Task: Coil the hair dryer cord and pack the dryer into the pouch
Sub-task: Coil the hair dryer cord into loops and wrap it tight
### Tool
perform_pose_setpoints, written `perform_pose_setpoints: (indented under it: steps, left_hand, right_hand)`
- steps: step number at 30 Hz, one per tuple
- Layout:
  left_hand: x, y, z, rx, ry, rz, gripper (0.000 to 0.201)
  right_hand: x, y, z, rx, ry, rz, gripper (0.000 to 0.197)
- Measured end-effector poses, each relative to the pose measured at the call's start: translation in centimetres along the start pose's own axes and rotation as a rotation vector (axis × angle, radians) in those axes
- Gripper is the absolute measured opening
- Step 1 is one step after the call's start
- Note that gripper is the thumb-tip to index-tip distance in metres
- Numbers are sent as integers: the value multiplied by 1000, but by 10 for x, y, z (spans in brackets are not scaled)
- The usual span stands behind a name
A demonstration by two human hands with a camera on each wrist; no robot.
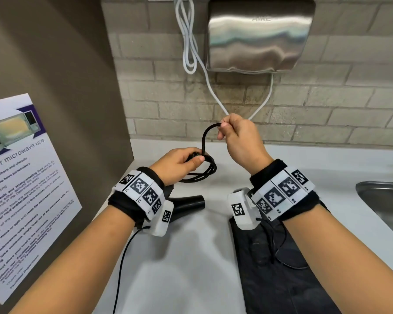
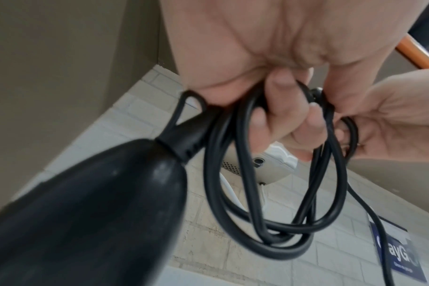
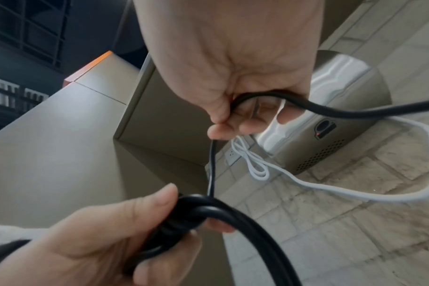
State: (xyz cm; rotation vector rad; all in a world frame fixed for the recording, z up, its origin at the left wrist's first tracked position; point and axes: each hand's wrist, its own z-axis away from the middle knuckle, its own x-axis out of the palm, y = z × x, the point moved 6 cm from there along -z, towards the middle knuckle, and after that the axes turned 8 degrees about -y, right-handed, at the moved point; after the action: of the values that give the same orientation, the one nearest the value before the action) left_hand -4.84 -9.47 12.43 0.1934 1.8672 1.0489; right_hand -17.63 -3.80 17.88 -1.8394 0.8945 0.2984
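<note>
The black hair dryer (image 1: 188, 203) lies on the white counter under my left wrist; in the left wrist view its handle end (image 2: 91, 203) fills the lower left. My left hand (image 1: 179, 163) grips several loops of the black cord (image 1: 201, 172) (image 2: 277, 228) above the counter. My right hand (image 1: 238, 134), raised higher and near the wall, pinches a strand of the same cord (image 3: 331, 110) that arcs down to the coil (image 3: 191, 211). The black pouch (image 1: 277, 268) lies flat on the counter beneath my right forearm.
A steel hand dryer (image 1: 259, 35) hangs on the brick wall, with its white cable (image 1: 187, 41) looping down behind my right hand. A steel sink (image 1: 386, 200) sits at the right. A microwave notice (image 1: 21, 189) is on the brown side panel at the left.
</note>
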Motion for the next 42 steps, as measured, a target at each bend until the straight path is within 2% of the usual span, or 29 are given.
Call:
perform_pose_setpoints:
  steps: [4,8,10,12,15,19,22,26,28,31,34,38,42]
  left_hand:
    - [2,1,1,48,21,-102,19]
    - [1,2,2,43,65,-181,19]
    - [3,3,1,30,39,-182,16]
    - [6,2,1,19,-13,-145,18]
    - [10,-2,2,0,-46,-102,26]
    - [4,-4,0,21,-6,-60,16]
    - [-4,-2,1,63,50,-122,16]
    - [-6,1,6,122,131,-125,8]
    - [-6,1,4,131,167,-102,11]
    - [-9,-2,-1,120,209,-62,15]
    - [-11,-4,-2,118,235,-52,15]
    - [-11,-4,-3,122,186,-14,15]
    - [-11,-2,-3,85,206,22,14]
  right_hand:
    - [1,0,3,-17,-47,7,19]
    - [6,-2,3,0,-160,83,33]
    - [9,-2,4,22,-155,150,31]
    - [11,-2,5,36,-142,199,19]
    - [15,-4,5,25,-114,240,22]
    - [16,-11,9,-44,-55,86,29]
    - [20,-16,17,-90,-39,-47,36]
    - [25,-14,27,-111,-10,-183,39]
    - [26,-10,30,-111,0,-244,36]
    - [32,-3,35,-102,-34,-227,27]
    - [48,7,43,-120,-93,-174,32]
    - [62,20,49,-131,-108,-151,34]
    - [69,21,48,-163,-126,-140,33]
